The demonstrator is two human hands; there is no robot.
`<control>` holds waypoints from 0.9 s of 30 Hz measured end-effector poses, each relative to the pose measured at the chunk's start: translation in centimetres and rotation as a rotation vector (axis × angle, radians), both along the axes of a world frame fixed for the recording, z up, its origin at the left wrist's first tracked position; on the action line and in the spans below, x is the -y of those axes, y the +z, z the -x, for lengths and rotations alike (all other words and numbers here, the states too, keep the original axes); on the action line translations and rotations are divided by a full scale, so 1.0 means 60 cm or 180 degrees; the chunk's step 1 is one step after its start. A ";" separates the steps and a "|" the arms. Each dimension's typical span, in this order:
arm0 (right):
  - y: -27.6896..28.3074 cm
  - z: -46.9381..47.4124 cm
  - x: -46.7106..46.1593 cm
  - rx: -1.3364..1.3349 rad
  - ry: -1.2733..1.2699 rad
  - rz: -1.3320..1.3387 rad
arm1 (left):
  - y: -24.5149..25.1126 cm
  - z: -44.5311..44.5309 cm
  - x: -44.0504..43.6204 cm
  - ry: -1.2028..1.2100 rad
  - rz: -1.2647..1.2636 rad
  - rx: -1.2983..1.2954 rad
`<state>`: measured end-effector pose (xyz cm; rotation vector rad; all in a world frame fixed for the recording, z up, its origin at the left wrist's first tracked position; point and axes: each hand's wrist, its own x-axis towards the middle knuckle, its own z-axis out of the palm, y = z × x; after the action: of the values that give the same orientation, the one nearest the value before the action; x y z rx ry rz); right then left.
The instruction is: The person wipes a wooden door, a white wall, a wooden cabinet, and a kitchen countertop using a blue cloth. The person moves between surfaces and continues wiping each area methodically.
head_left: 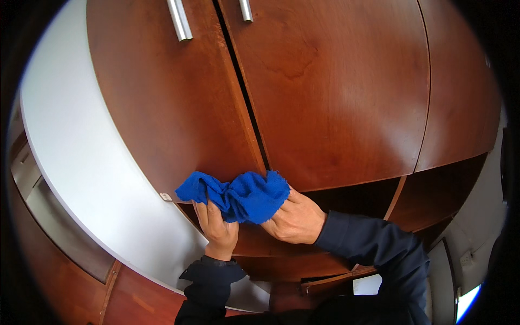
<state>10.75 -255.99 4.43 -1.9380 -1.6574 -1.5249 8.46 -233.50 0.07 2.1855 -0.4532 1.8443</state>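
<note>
A crumpled blue cloth (254, 197) lies against the bottom edges of two reddish-brown wooden cabinet doors, across the lower end of the dark gap between them. My left hand (217, 227) grips its left part from below, with the fingertips partly hidden by the fabric. At the cloth's right part, my right hand (298, 217) is closed on it, its fingers mostly covered. The left cabinet door (162, 101) and the right cabinet door (333, 93) are both shut and carry metal handles near the top of the view.
Beneath the doors are dark open shelf compartments (438, 195) with a wooden divider (396, 197). A white panel (81, 134) curves along the left side. At the lower right is a wall socket (466, 258). A small sticker (165, 197) sits at the left door's bottom corner.
</note>
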 end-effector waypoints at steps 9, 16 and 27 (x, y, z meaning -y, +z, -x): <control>-0.015 0.006 0.018 -0.0053 -0.0642 0.0055 | 0.018 0.008 0.025 -0.0031 -0.0215 -0.0154; -0.021 0.056 0.005 -0.0252 -0.0088 -0.0124 | 0.040 0.062 0.038 -0.1432 0.0227 -0.1025; 0.000 0.095 -0.034 -0.1024 0.1344 -0.0211 | 0.089 0.123 0.025 -0.4556 0.2543 -0.3082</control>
<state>5.04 -253.94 4.40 -1.5656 -1.7037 -1.0370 1.10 -235.00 5.38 1.2092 -0.6095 0.0743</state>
